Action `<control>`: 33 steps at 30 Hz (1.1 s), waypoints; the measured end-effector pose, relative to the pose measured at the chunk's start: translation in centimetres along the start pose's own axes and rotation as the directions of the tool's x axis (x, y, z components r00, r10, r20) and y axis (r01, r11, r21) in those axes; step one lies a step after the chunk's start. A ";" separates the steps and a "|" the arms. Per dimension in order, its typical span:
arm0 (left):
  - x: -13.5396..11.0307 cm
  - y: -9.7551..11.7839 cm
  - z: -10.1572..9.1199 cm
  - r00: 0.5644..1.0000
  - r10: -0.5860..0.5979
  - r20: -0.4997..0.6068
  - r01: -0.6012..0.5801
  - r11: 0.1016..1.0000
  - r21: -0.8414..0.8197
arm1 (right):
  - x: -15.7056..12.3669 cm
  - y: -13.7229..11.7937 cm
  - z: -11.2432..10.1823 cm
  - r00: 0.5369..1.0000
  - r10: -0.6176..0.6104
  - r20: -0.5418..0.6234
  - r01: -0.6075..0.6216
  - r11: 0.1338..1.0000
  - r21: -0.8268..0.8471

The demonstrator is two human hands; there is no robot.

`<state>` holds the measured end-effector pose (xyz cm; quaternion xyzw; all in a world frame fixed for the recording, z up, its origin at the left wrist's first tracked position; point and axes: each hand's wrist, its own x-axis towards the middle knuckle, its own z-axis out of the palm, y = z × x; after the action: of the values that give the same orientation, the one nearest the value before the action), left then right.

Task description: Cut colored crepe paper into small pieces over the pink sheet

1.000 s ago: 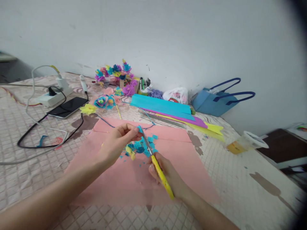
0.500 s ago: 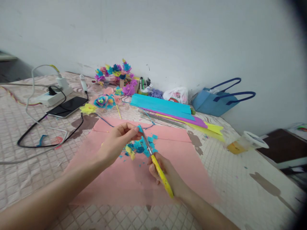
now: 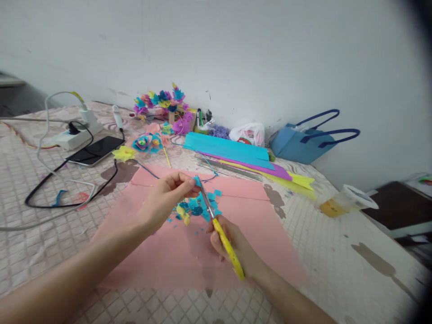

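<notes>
Between the thumb and fingers of my left hand [image 3: 172, 191] is pinched a small piece of blue paper [image 3: 197, 181]. My right hand [image 3: 232, 245] grips a pair of scissors [image 3: 225, 240] by its yellow handles. The metal blades point up and away, their tips at the blue piece; they look nearly closed. Beneath the hands, cut blue and yellow paper scraps [image 3: 199, 208] lie heaped on a large pink paper sheet [image 3: 236, 265]. My left fingers partly cover the blue piece.
Paper flowers [image 3: 148, 143] and a yellow flower [image 3: 124, 153] lie at the back left, near a phone [image 3: 96, 150] and a power strip [image 3: 77, 136] with cables. Behind are blue paper [image 3: 229, 150] and a blue bag [image 3: 300, 144]. A lidded cup [image 3: 347, 201] stands right.
Almost nothing differs. The scissors' yellow handles have shifted very slightly in my right hand, while my left hand keeps its place.
</notes>
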<state>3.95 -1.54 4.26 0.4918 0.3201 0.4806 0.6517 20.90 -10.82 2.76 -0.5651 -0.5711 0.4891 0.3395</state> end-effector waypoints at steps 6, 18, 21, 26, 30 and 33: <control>-0.1 0.2 0.1 1.000 -0.008 0.007 0.008 1.000 0.000 | -0.1 0.1 -0.1 1.000 -0.027 -0.001 0.027 0.999 -0.036; 0.0 -0.1 -0.1 1.000 -0.015 0.006 0.015 1.000 -0.005 | -0.2 0.3 0.0 1.000 0.009 0.012 -0.009 0.999 0.031; 0.0 -0.1 -0.2 1.000 -0.006 0.006 0.006 1.000 -0.011 | -0.2 0.3 0.0 1.000 0.022 0.017 -0.023 0.996 0.088; 0.0 0.1 -0.2 1.000 -0.019 -0.007 0.019 1.000 -0.003 | -0.3 0.1 0.1 0.999 0.026 0.028 -0.029 0.991 0.131; 0.0 0.1 -0.1 1.000 -0.022 -0.006 0.022 1.000 0.002 | -0.2 0.1 0.2 1.000 0.008 0.030 -0.012 0.991 0.135; 0.0 0.1 -0.1 1.000 -0.017 -0.003 0.017 1.000 -0.007 | -0.2 0.2 0.3 0.999 0.001 0.034 -0.006 0.989 0.147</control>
<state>3.82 -1.50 4.31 0.4861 0.3236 0.4768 0.6570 20.73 -11.08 2.52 -0.5311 -0.5380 0.5401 0.3698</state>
